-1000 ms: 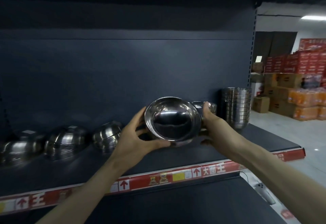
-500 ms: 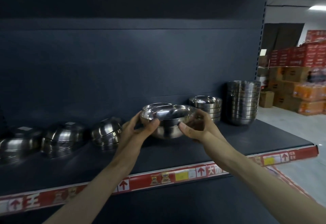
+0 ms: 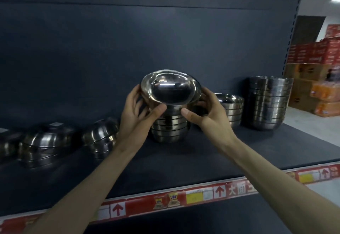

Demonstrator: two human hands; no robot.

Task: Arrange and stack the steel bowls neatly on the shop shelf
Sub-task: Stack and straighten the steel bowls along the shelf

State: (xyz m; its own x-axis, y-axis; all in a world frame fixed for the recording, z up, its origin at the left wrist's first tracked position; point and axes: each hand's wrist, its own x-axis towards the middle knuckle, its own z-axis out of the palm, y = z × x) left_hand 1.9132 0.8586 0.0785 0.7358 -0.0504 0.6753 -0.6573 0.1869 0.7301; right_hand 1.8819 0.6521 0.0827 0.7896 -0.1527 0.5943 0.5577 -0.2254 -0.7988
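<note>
Both hands hold a shiny steel bowl [image 3: 170, 89], tilted so its hollow faces me, at the top of a stack of bowls [image 3: 170, 129] on the dark shelf [image 3: 184, 162]. My left hand [image 3: 137, 113] grips its left rim and underside. My right hand [image 3: 207, 111] grips its right side. A short upright stack [image 3: 230, 109] stands just right of my right hand, and a tall stack [image 3: 267, 103] further right. Upside-down bowl stacks [image 3: 102, 136] [image 3: 46, 147] lie to the left.
A red price strip [image 3: 165, 201] runs along the shelf's front edge. The dark back panel [image 3: 128, 49] rises behind the bowls. Beyond the shelf's right end is an aisle with stacked red and orange cartons [image 3: 316, 79].
The bowl was level half a second ago; now it is raised and tilted toward me above a stack. The view has come closer to the shelf.
</note>
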